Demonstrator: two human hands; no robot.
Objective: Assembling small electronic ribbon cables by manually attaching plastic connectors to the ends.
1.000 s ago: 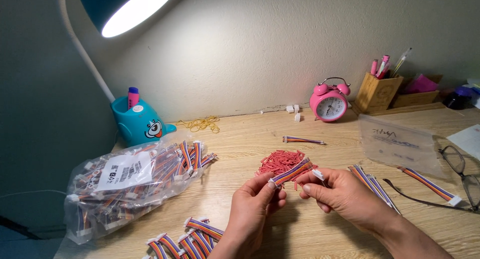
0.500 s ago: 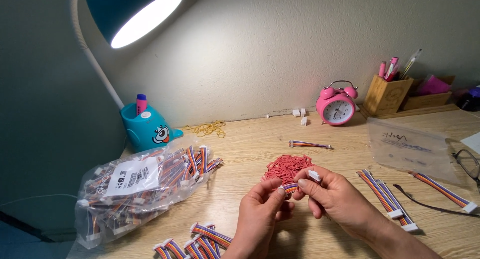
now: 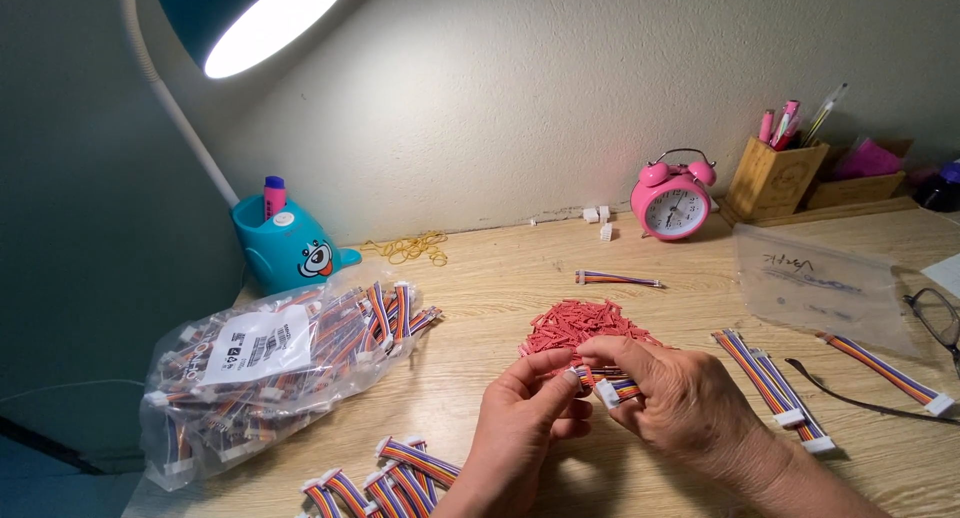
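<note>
Both hands are pinching one folded rainbow ribbon cable low in the centre of the frame: the left hand is closing thumb and forefinger on its near end, while the right hand is closing its grip around the cable's white connector. The cable is hovering just above the wooden tabletop, at the near edge of a pile of small red ties. A clear bag of cables is lying at the left.
</note>
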